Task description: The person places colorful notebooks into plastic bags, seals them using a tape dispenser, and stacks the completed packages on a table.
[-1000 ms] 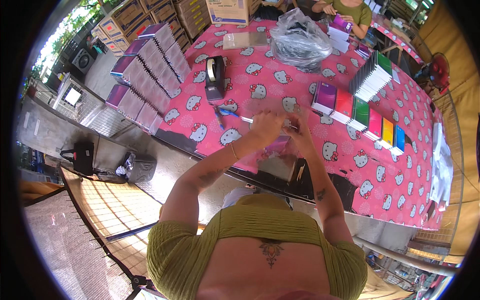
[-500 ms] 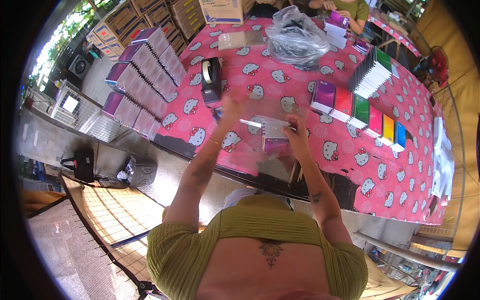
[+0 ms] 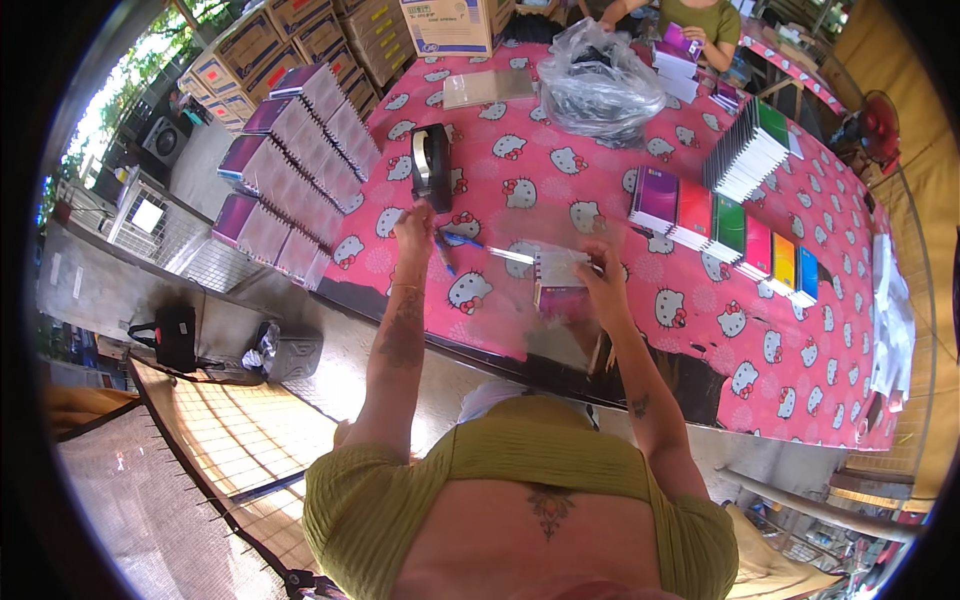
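Note:
A small spiral notebook [image 3: 563, 300] with a purple cover lies in front of me, its upper part under a clear plastic sheet. My right hand [image 3: 604, 282] is closed on its right edge. Farther left, my left hand [image 3: 414, 228] is at the near end of a black tape dispenser [image 3: 431, 185], fingers pinched together; whatever they hold is too small to make out. Blue pens [image 3: 460, 241] lie just right of that hand. Between the pens and the notebook is a thin whitish strip [image 3: 512, 256].
Stacked spiral notebooks [image 3: 290, 165] stand at the left table edge. A row of coloured notebooks [image 3: 728, 228] and a tall notebook stack [image 3: 745, 150] occupy the right. Beyond are a clear plastic bag [image 3: 600, 85], a flat clear packet [image 3: 489, 88], a carton [image 3: 446, 25] and a co-worker holding a purple notebook [image 3: 682, 40].
My left hand has moved left and slightly toward me, to the near end of the tape dispenser, uncovering the pens. My right hand stays at the notebook. The whole view has shifted slightly.

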### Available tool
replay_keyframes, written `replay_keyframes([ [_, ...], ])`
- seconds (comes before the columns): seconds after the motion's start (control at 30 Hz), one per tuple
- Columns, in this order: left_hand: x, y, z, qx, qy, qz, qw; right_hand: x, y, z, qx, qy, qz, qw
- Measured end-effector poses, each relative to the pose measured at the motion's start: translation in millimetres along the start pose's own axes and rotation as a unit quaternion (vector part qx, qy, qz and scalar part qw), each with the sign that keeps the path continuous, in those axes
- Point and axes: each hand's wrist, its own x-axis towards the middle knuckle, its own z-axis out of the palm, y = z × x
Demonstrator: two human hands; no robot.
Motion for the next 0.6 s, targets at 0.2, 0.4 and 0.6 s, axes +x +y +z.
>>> replay_keyframes([
  [0.2,2,70,3,0.752,0.052,0.191,0.629,-2,-3,5,0.041,-0.002,0.019,0.999],
  [0.4,-134,132,150,0.403,-0.621,0.334,0.583,-3,-3,4,0.044,0.009,0.012,0.999],
  [0.6,-94,65,204,0.508,-0.741,0.058,0.435,-4,-13,-1,0.081,-0.019,0.028,0.996],
])
